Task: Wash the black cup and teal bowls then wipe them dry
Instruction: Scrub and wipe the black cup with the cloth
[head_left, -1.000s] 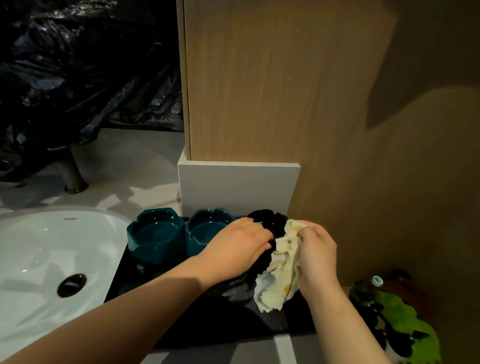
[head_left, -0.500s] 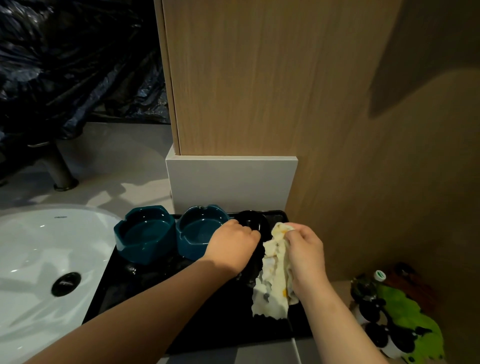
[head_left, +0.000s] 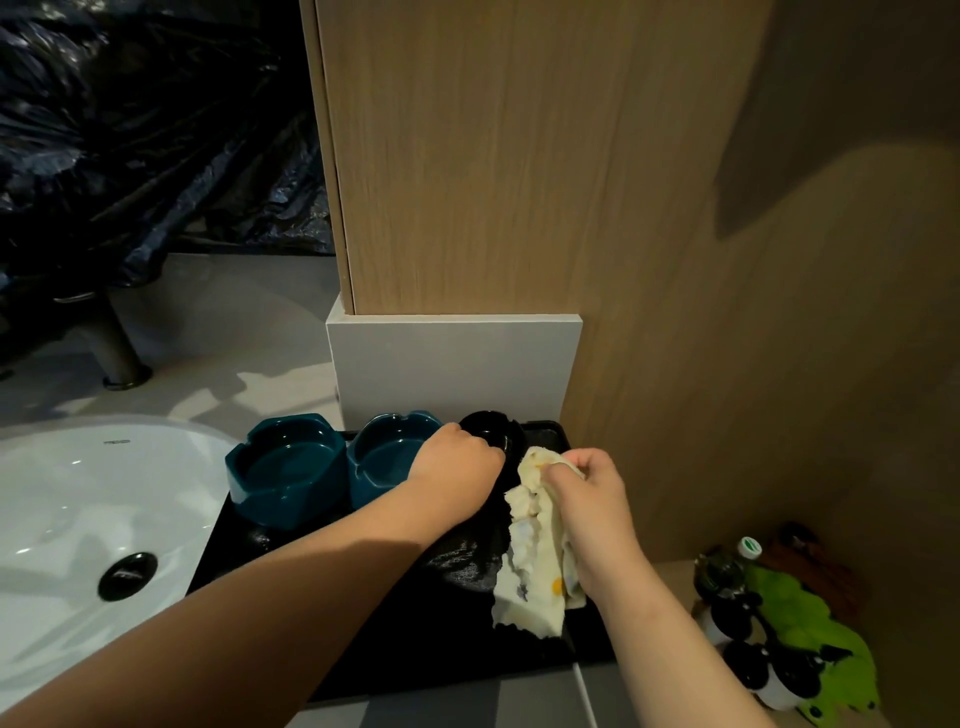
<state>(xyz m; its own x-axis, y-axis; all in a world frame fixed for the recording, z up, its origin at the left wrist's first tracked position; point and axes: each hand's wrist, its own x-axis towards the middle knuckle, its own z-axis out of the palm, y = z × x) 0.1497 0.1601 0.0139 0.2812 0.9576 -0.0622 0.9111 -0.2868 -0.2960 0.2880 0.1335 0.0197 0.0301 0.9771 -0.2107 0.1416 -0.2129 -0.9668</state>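
Two teal bowls stand side by side at the back of a black tray (head_left: 363, 613): the left bowl (head_left: 283, 467) and the right bowl (head_left: 387, 457). The black cup (head_left: 491, 434) sits on the tray just right of them, against the white block. My left hand (head_left: 457, 470) curls round the cup's near side and hides most of it. My right hand (head_left: 589, 499) grips a cream cloth (head_left: 535, 566) right beside the cup, and the cloth hangs down onto the tray.
A white sink (head_left: 67, 499) with a dark drain (head_left: 127, 574) lies left of the tray. A tap base (head_left: 117, 353) stands behind it. A wooden cabinet (head_left: 493, 156) rises behind the tray. Bottles and a green item (head_left: 789, 618) sit low on the right.
My left hand has lowered the black cup onto the tray beside the teal bowls. My right hand and the cloth have drawn slightly away from the cup.
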